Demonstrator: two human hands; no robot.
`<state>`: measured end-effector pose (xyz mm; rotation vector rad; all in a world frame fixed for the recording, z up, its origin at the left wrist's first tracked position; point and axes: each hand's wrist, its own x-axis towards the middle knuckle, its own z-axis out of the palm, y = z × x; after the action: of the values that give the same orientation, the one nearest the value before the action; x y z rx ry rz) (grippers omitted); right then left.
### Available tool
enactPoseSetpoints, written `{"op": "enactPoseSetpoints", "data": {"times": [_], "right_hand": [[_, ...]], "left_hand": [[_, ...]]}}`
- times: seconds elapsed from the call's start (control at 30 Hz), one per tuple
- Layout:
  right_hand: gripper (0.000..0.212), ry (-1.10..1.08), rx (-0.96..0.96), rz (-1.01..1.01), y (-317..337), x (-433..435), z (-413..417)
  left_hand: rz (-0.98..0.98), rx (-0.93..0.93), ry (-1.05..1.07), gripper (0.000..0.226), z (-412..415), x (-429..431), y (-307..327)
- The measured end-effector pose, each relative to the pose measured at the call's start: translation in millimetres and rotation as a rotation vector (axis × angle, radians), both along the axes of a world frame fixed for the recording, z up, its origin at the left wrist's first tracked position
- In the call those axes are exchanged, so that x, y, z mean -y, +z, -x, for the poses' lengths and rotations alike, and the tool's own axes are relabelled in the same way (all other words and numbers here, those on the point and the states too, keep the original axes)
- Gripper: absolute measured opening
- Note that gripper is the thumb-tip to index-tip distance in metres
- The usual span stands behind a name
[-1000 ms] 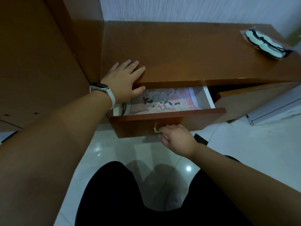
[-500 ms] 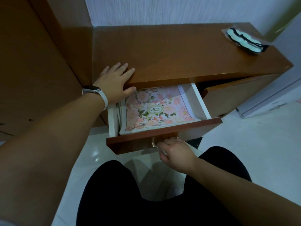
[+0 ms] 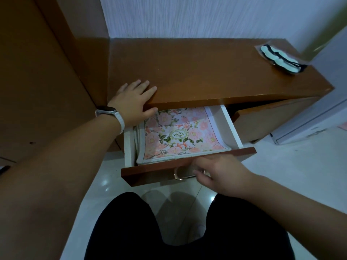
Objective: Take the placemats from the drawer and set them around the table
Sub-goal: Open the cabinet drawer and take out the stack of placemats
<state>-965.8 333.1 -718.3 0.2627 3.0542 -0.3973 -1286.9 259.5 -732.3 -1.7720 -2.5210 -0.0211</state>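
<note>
Placemats (image 3: 180, 134) in drawer (image 3: 187, 164), between hands (image 3: 221, 175)

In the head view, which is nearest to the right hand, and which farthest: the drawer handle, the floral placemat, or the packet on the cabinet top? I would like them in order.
From the right hand:
1. Drawer handle, just left of the fingers, at the drawer front.
2. Floral placemat, inside the open drawer, beyond the hand.
3. Packet, at the far right corner of the cabinet top.
</note>
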Motion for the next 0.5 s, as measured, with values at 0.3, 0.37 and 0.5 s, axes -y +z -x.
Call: {"op": "enactPoseSetpoints", "data": {"times": [0.3, 0.37, 0.5], "right_hand": [[0.041, 0.006, 0.134, -0.213, 32, -99, 16], [0.05, 0.048, 0.199, -0.257, 31, -119, 18], [0.063, 0.174, 0.356, -0.359, 27, -137, 21]], "left_hand": [[-0.119, -0.059, -0.079, 0.071, -17, 5, 5], [-0.232, -0.118, -0.225, 0.069, -39, 3, 4], [-0.081, 0.042, -0.4, 0.064, -85, -21, -7]]}}
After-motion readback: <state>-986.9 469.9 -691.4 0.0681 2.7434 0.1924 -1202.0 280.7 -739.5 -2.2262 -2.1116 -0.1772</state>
